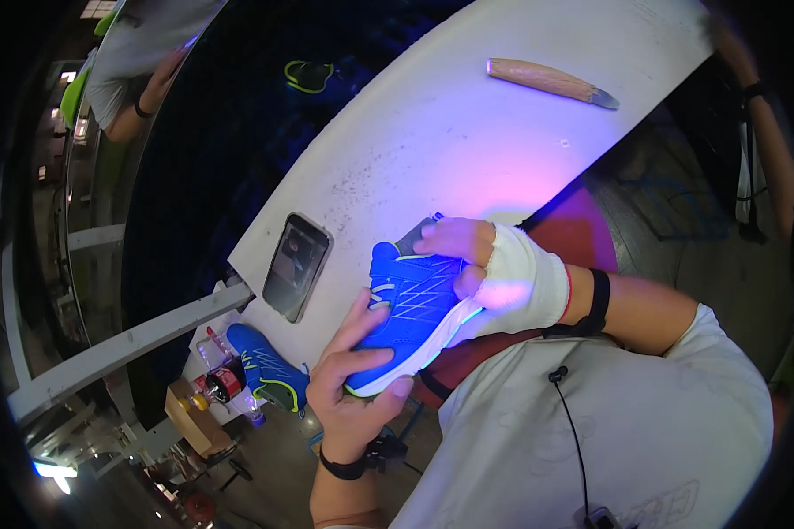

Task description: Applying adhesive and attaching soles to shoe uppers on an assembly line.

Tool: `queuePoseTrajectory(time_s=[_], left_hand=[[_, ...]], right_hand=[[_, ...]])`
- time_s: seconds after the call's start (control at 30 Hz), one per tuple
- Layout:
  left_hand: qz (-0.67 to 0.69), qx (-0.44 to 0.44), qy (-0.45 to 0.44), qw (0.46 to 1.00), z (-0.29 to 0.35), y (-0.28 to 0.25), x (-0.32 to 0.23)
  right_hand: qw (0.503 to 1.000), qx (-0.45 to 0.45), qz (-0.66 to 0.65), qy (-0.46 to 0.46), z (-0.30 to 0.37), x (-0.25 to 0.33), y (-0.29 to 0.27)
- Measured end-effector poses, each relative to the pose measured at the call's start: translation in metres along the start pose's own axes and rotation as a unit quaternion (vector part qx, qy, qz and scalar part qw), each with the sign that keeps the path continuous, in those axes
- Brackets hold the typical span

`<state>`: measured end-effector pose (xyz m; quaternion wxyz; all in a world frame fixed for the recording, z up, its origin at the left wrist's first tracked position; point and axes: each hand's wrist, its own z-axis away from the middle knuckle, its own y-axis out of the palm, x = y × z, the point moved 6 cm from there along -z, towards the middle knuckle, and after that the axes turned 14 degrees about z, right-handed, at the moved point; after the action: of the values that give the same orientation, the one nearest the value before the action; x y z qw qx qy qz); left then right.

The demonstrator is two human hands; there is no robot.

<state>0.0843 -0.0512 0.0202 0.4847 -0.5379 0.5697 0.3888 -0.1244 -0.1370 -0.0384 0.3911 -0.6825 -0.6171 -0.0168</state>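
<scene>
A blue sneaker [415, 295] with a white sole, yellow-green trim and silvery crossed lines is tilted in front of me, under a violet glow. My left hand [355, 375] is wrapped around its toe end, fingers over the upper and thumb by the sole. My right hand [490, 264], in a white fingerless glove, grips the heel end, its fingertips at the collar opening and its thumb on the side. At the opening shows a dark grey piece [415, 238], partly behind the right fingers; whether it is lining or a loose insole I cannot tell.
On the white table [388, 167] lie a smartphone [297, 266] and a wooden-handled blade tool [551, 81]. Another blue sneaker [269, 368] sits lower left beside a red-labelled bottle [220, 385] and a cardboard box [194, 419]. A dark shoe [309, 77] lies on the black surface beyond. Other people's arms show at both sides.
</scene>
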Motion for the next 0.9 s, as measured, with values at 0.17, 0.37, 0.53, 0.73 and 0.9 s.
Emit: queuePoseTrajectory(time_s=[0.17,0.37,0.53,0.73,0.9], left_hand=[[-0.071,-0.039,-0.334,0.939,0.012,-0.007,0.024],[-0.184,-0.083,-0.33,0.922,0.02,0.002,0.037],[-0.233,-0.051,-0.273,0.932,0.003,0.0,0.004],[-0.173,0.04,0.004,0.984,-0.036,0.045,-0.023],[-0.141,-0.02,0.089,0.986,-0.016,0.119,0.037]], right_hand=[[0.998,0.036,0.023,-0.054,0.007,0.011,0.026],[0.996,0.053,0.049,-0.046,0.013,0.015,0.037],[0.997,0.032,0.051,-0.055,0.027,0.011,0.03],[0.993,-0.004,-0.051,0.109,0.009,-0.002,-0.058],[0.987,0.089,-0.121,0.064,-0.028,0.004,-0.099]])
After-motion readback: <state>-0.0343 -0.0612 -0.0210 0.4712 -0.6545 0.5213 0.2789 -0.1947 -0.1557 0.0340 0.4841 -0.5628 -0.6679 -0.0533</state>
